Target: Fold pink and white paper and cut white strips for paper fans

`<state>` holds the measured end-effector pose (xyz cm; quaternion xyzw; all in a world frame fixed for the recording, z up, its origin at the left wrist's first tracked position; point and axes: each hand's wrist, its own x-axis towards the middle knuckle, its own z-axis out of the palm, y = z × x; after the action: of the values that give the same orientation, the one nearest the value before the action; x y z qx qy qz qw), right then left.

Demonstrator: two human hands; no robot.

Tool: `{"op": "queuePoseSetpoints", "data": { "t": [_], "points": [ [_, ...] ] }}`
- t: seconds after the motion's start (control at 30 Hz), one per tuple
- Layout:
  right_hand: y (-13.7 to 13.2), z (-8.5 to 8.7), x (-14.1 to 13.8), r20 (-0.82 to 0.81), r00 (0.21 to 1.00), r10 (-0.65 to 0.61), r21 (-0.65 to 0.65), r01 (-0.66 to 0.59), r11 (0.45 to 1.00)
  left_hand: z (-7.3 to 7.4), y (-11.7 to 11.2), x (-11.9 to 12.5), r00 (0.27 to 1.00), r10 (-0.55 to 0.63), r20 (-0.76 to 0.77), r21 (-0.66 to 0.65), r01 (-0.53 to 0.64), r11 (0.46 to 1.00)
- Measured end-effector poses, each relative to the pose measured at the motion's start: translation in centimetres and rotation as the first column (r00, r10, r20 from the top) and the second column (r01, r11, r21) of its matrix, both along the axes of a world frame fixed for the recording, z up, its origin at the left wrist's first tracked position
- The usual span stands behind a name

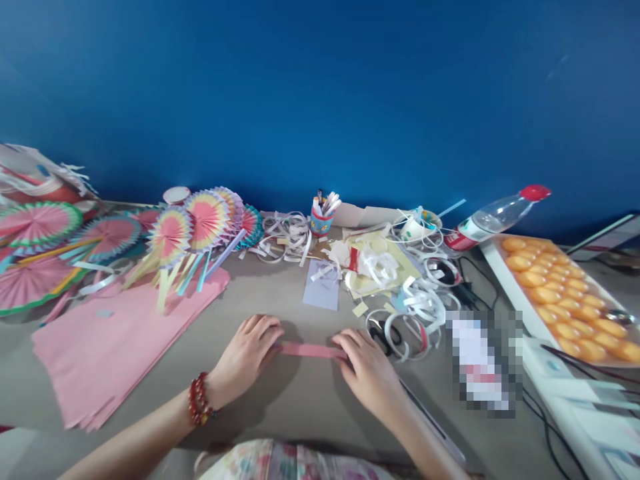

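Observation:
A narrow pink paper strip [309, 350] stretches between my two hands just at the tabletop. My left hand [250, 352], with a red bead bracelet [199, 400] at the wrist, has its fingers closed over the strip's left end. At the other end, the fingers of my right hand [367, 367] pinch the strip. Both ends are hidden under my fingers. To the left lies a stack of pink paper sheets [125, 353]. Several folded paper fans [207, 220] in pink and yellow rest on and behind that stack. Black-handled scissors [384, 335] lie just right of my right hand.
White paper strip curls [425, 303] cover the table's right side, near a small pale sheet [321, 285]. A pen cup [321, 220] stands by the blue wall [320, 100]. Further right are a plastic bottle [493, 217], a tray of orange-yellow rounded items [565, 293] and black cables [547, 427].

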<state>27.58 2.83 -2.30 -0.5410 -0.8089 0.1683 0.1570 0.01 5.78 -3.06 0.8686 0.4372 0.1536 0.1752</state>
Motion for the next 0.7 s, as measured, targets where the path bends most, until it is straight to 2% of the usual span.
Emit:
{"op": "queuePoseSetpoints", "data": {
  "t": [0.1,0.23,0.37,0.47,0.53,0.57,0.63,0.7],
  "points": [
    [0.2,0.3,0.0,0.016,0.999,0.043,-0.019,-0.043,0.999,0.1,-0.3,0.1,0.999,-0.036,-0.008,-0.015,0.036,0.999],
    [0.0,0.2,-0.1,-0.043,0.999,0.021,-0.003,-0.021,1.0,0.4,-0.6,0.3,0.996,-0.053,0.065,-0.025,0.055,0.998],
    [-0.5,-0.1,0.2,-0.116,0.993,-0.028,-0.036,0.024,0.999,0.7,-0.7,0.5,0.983,-0.011,0.186,-0.057,0.022,0.998],
    [-0.9,0.3,0.6,-0.197,0.98,-0.041,-0.069,0.028,0.997,1.1,-0.9,0.5,0.947,0.06,0.316,-0.136,-0.017,0.991],
    [-1.2,1.1,0.7,-0.281,0.957,-0.066,-0.108,0.037,0.993,1.5,-1.0,0.7,0.884,0.161,0.44,-0.189,-0.084,0.978],
    [-1.4,1.5,0.7,-0.331,0.94,-0.086,-0.133,0.044,0.99,1.7,-1.0,0.8,0.83,0.224,0.512,-0.22,-0.125,0.967],
    [-1.9,2.3,0.6,-0.429,0.895,-0.125,-0.179,0.051,0.982,2.3,-1.1,1.3,0.678,0.349,0.647,-0.316,-0.178,0.932],
    [-2.3,3.0,0.3,-0.51,0.85,-0.134,-0.201,0.034,0.979,2.9,-1.0,2.1,0.486,0.439,0.756,-0.418,-0.158,0.895]
  ]
}}
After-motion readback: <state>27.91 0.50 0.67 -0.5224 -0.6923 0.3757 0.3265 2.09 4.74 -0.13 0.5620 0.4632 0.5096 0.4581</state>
